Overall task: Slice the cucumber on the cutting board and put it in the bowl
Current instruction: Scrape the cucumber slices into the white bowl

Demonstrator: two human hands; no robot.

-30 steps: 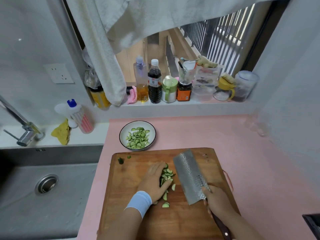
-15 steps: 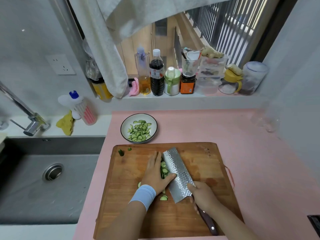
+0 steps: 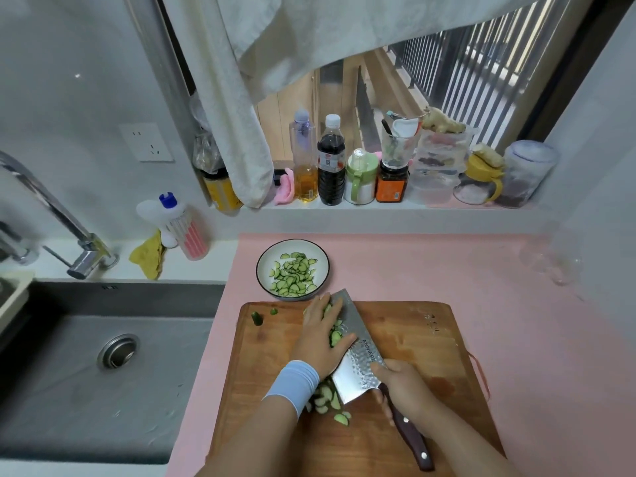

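1. pink countertop (image 3: 447,270) ran beside a grey steel sink (image 3: 86,390) with a chrome faucet (image 3: 79,242), and bottles and jars (image 3: 330,166) lined the windowsill under a hanging white cloth (image 3: 234,132).
2. a rectangular brown wooden cutting board (image 3: 413,335) lay on the countertop. a round white bowl with a dark rim (image 3: 260,266) stood just past its far edge, holding a heap of thin green half-moon cucumber slices (image 3: 292,275).
3. the right hand (image 3: 402,383) was curled round the dark wooden handle of a broad steel cleaver (image 3: 359,356) with a hammered blade. one finger lay forward on the blade's side, and the blade's tip pointed at the bowl, close to its rim.
4. the left hand (image 3: 318,342) (a pale blue cuff at its wrist) had its fingers straight and close together. they pressed a batch of slices (image 3: 334,337) against the flat of the blade, over the far part of the board.
5. loose slices (image 3: 327,402) lay on the board under the left wrist, and a small dark green cucumber end (image 3: 256,318) stood near the board's far left corner.
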